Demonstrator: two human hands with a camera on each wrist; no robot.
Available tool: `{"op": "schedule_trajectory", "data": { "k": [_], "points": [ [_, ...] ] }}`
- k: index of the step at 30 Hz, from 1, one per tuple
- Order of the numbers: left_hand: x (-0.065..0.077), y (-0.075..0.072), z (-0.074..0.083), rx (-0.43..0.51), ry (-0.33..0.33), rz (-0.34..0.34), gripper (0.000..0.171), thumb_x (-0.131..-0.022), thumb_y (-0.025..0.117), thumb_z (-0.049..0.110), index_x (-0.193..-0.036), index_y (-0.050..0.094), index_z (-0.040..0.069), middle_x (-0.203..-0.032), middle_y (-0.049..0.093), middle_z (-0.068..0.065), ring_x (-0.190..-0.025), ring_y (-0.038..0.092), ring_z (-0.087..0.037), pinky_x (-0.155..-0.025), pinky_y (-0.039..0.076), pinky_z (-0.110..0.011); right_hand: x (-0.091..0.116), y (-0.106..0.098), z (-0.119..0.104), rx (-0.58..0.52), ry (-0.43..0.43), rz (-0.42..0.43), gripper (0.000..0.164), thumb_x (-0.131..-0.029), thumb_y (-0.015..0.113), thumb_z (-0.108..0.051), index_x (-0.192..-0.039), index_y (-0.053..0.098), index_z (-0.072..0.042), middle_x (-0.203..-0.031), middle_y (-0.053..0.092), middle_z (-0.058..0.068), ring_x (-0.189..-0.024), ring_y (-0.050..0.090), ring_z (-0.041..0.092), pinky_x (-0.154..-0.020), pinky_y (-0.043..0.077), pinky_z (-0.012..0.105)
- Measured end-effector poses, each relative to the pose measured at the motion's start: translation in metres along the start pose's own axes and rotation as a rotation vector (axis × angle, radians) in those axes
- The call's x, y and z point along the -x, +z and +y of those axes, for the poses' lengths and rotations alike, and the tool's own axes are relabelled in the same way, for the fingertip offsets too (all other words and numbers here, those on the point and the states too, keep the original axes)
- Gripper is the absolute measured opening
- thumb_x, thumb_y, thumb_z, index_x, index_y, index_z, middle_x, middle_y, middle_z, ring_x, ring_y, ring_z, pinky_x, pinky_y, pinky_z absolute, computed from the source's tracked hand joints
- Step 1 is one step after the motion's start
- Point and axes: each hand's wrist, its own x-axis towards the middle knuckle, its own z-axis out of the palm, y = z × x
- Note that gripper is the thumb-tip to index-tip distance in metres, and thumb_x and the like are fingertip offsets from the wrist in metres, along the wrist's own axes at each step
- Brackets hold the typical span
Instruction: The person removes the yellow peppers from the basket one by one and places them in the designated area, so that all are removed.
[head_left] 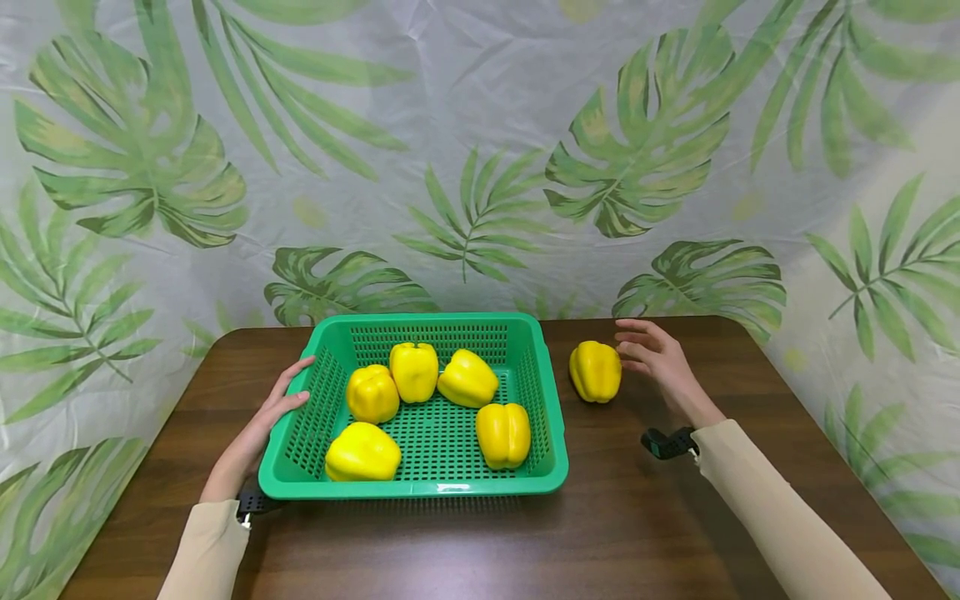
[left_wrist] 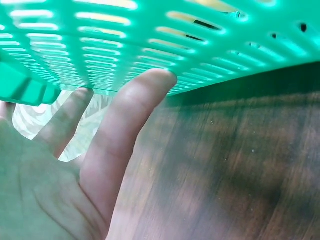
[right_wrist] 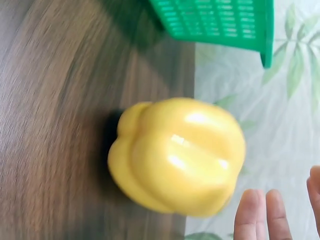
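A green plastic basket [head_left: 442, 486] stands on the table with several yellow bell peppers inside, among them a pepper [head_left: 363, 452] at its near left and another pepper [head_left: 503, 436] at its right. My left hand [head_left: 264, 421] lies along the basket's left side; in the left wrist view its extended thumb [left_wrist: 127, 120] touches the slotted outer wall. Outside the basket, to its right, one yellow bell pepper [head_left: 596, 372] sits on the table. Just right of that pepper is my right hand [head_left: 660, 367], fingers spread and holding nothing. The right wrist view shows this pepper [right_wrist: 177, 157] apart from the fingertips [right_wrist: 250, 200].
The brown wooden table [head_left: 480, 550] extends in front of the basket and out to both sides. Behind its far edge hangs a pale cloth [head_left: 480, 125] printed with green leaves. Dark wrist straps [head_left: 667, 443] sit at both cuffs.
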Motion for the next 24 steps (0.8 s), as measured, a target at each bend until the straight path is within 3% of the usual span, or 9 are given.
{"op": "schedule_trajectory", "data": {
  "k": [6, 10, 13, 18, 24],
  "points": [
    [0.001, 0.001, 0.001, -0.005, 0.002, 0.004, 0.053, -0.103, 0.033, 0.015, -0.153, 0.018, 0.024, -0.152, 0.002, -0.027, -0.116, 0.047, -0.006, -0.086, 0.047, -0.027, -0.003, 0.013, -0.012, -0.019, 0.017, -0.036, 0.037, -0.099, 0.053, -0.015, -0.135, 0.047, -0.009, -0.117, 0.054, 0.002, -0.109, 0.055, 0.027, -0.091, 0.047, 0.038],
    [0.004, 0.000, 0.002, -0.044, -0.045, 0.006, 0.053, -0.104, 0.033, 0.020, -0.153, 0.014, 0.027, -0.154, 0.001, -0.022, -0.116, 0.047, -0.013, -0.085, 0.048, -0.031, -0.006, 0.024, -0.020, -0.023, 0.013, -0.057, 0.041, -0.100, 0.052, -0.015, -0.138, 0.044, -0.003, -0.119, 0.054, 0.004, -0.111, 0.054, 0.030, -0.094, 0.044, 0.043],
    [0.006, 0.001, 0.002, -0.090, -0.086, 0.016, 0.054, -0.104, 0.033, 0.025, -0.153, 0.012, 0.029, -0.154, 0.001, -0.019, -0.116, 0.045, -0.026, -0.084, 0.048, -0.036, -0.008, 0.033, -0.025, -0.037, 0.007, -0.074, 0.041, -0.099, 0.052, -0.013, -0.137, 0.044, -0.001, -0.118, 0.055, 0.006, -0.108, 0.057, 0.025, -0.093, 0.046, 0.041],
    [0.006, 0.002, 0.002, -0.093, -0.096, 0.022, 0.054, -0.104, 0.034, 0.025, -0.153, 0.012, 0.029, -0.153, 0.002, -0.019, -0.116, 0.044, -0.029, -0.084, 0.048, -0.038, -0.011, 0.048, -0.031, -0.060, 0.003, -0.110, 0.034, -0.099, 0.052, -0.013, -0.133, 0.049, -0.006, -0.118, 0.055, 0.009, -0.101, 0.060, 0.015, -0.094, 0.045, 0.043],
    [0.009, 0.003, 0.003, -0.129, -0.119, 0.043, 0.054, -0.103, 0.035, 0.028, -0.152, 0.012, 0.030, -0.153, 0.004, -0.018, -0.116, 0.040, -0.039, -0.083, 0.048, -0.041, -0.015, 0.063, -0.035, -0.082, -0.013, -0.157, 0.040, -0.099, 0.051, -0.011, -0.137, 0.044, 0.002, -0.119, 0.054, 0.012, -0.101, 0.060, 0.017, -0.095, 0.043, 0.046]
  ]
}}
